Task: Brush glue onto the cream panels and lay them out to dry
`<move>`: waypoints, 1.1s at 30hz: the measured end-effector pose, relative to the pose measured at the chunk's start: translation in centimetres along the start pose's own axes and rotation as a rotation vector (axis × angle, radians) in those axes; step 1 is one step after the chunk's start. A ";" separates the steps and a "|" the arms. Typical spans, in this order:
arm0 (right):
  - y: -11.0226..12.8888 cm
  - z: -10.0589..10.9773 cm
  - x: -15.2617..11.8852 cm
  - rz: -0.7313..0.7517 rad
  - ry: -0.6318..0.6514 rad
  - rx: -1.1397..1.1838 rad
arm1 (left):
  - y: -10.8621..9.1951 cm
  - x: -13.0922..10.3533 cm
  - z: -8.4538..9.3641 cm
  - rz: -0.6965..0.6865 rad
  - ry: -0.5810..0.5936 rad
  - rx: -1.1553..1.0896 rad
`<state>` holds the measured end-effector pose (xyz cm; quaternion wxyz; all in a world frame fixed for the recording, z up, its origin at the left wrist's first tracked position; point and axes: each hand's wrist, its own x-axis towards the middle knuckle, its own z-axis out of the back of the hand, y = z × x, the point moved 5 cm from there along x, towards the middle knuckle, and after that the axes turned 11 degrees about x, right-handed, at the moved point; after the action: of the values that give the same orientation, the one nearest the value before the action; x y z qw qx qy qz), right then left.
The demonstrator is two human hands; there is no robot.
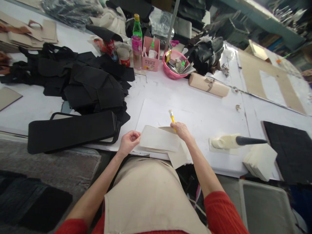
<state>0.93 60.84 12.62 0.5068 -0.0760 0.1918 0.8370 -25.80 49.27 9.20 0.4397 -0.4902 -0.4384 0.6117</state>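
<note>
My right hand (181, 130) is closed around a small paintbrush (172, 117) with a yellow handle, its pale bristles pointing up and away from me. My left hand (130, 141) has its fingers curled in a pinch at the left edge of a pale rectangular sheet (158, 139). That sheet lies at the front of the white table, over other pale pieces. One loose piece (179, 156) sticks out under my right wrist and overhangs the table edge. A black-tipped bottle (225, 142), smeared with cream-coloured residue, lies on its side to the right.
Black panels (70, 131) and a heap of black pieces (92, 81) cover the left. Behind stand a green bottle (137, 27), a pink box (150, 55) and a pink basket (174, 75). Stacked white pieces (259, 161) and a black sheet (290, 151) lie right.
</note>
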 end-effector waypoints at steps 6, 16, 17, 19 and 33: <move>-5.4 0.3 -5.3 -0.093 -0.122 0.057 | 0.9 4.9 1.3 0.023 -0.135 -0.094; -10.1 0.8 -15.1 -0.217 -0.321 0.145 | 6.4 12.7 -0.4 0.176 -0.199 -0.049; -10.2 0.9 -15.8 -0.224 -0.337 0.150 | 6.7 13.0 -0.3 0.184 -0.213 -0.042; -10.0 1.2 -16.8 -0.218 -0.358 0.155 | 7.2 13.5 -0.1 0.190 -0.238 -0.022; -1.4 6.0 -12.7 -0.031 -0.108 0.128 | 6.2 17.2 0.7 0.004 0.037 0.484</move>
<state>8.56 53.37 21.85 0.5330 -0.0013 0.2161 0.8181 -29.40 64.38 -0.43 0.5510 -0.3825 -0.2702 0.6907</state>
